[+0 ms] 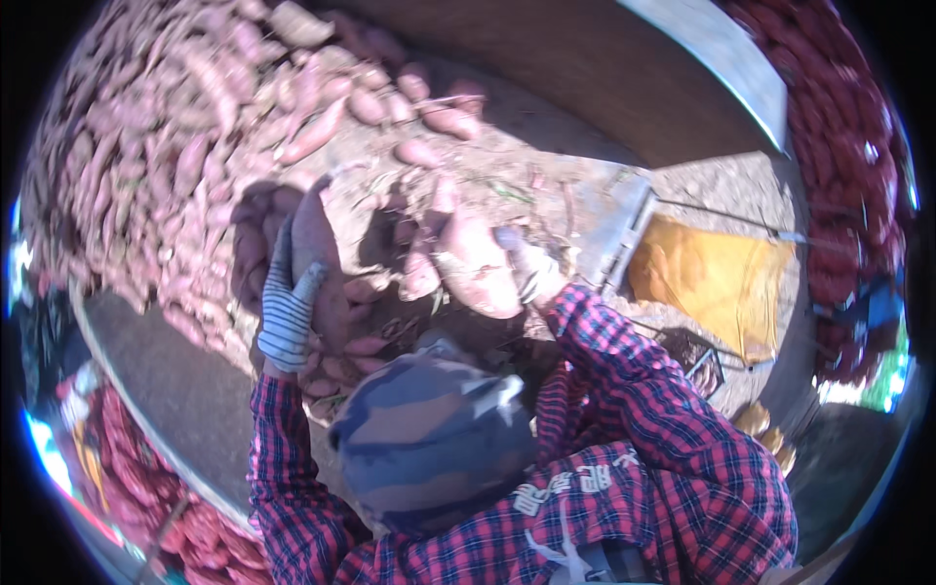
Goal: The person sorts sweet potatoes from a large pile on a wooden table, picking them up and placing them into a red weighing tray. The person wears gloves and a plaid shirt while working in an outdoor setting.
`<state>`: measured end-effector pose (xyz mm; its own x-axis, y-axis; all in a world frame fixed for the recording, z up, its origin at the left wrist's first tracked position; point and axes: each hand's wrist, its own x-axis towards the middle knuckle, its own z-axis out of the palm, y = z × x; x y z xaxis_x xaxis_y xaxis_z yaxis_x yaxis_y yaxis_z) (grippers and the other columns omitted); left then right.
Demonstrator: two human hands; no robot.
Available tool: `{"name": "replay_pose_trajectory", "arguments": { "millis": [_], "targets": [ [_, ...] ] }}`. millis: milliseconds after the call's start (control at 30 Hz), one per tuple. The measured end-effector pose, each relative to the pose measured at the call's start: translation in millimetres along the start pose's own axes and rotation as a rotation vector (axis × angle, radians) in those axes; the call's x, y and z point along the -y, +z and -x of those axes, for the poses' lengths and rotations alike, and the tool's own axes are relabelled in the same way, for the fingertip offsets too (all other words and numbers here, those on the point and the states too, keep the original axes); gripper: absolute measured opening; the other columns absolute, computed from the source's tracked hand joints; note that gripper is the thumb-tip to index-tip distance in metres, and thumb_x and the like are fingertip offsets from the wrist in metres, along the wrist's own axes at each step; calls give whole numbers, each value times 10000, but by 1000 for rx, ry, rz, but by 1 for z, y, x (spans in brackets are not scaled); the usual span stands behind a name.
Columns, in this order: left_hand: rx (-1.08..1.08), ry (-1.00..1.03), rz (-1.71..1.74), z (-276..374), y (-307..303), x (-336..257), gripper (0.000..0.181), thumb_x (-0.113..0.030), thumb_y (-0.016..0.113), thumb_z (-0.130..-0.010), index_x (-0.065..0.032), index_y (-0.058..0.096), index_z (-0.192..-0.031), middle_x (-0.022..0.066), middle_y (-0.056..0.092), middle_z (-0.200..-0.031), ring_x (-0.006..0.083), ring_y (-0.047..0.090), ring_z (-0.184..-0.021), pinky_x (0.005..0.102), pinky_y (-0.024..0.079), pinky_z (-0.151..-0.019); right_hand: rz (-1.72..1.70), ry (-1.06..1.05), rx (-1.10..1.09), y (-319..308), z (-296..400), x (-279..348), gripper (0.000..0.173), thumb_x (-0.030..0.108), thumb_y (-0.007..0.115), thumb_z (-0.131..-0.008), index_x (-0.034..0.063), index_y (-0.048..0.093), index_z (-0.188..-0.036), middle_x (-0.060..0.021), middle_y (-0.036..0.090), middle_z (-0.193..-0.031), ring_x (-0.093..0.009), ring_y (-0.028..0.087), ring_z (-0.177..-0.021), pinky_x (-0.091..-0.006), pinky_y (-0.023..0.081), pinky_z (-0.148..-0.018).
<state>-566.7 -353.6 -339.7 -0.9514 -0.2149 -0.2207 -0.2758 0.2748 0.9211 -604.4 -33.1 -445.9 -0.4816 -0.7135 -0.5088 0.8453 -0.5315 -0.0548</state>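
My left hand, in a striped knit glove, is around the lower side of a long sweet potato, with the thumb across its near face. The thin end of that root points away from me. On the right, my gloved right hand grips the right side of a large, thick sweet potato; the fingers are blurred and partly hidden. Smaller sweet potatoes lie just left of the thick one. Others sit in shade below my left hand, near the camouflage cap.
A big heap of sweet potatoes spreads over the left and back. Curved sheet walls bound the floor. At right are a yellow sheet on a frame and a metal plate. Red mesh sacks stand beyond the wall.
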Motion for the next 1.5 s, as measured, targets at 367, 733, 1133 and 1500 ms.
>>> {"name": "replay_pose_trajectory", "arguments": {
  "millis": [367,733,1133,1500],
  "targets": [
    [1281,494,-686,11,434,-215,817,-403,653,-858,9,304,-1471,241,417,-1448,321,413,-1350,345,320,-1110,-406,-719,132,-98,276,53,880,534,803,-690,63,463,-1351,-152,585,-1260,-318,592,-1123,-465,489,-987],
    [1582,728,-566,10,492,-248,607,-447,587,-906,-45,504,-1354,200,618,-1232,314,595,-1150,363,456,-976,-928,-1553,-297,-309,394,158,790,487,627,-872,-20,348,-1411,-205,404,-1439,-337,425,-1312,-462,382,-1114],
    [145,60,-1201,-102,13,70,412,-257,638,-844,-62,581,-1203,183,580,-1181,349,577,-1065,446,456,-933,1359,-659,-342,1,-51,59,270,139,644,-903,6,634,-1137,-77,685,-1000,-140,650,-902,-275,521,-771],
    [-296,314,-1022,-391,-38,103,683,-434,598,-875,-41,411,-1402,192,457,-1383,351,431,-1289,443,376,-1065,2351,-542,-364,147,-358,192,651,401,691,-804,39,480,-1302,-258,534,-1276,-407,526,-1166,-440,441,-966]
  ]
}}
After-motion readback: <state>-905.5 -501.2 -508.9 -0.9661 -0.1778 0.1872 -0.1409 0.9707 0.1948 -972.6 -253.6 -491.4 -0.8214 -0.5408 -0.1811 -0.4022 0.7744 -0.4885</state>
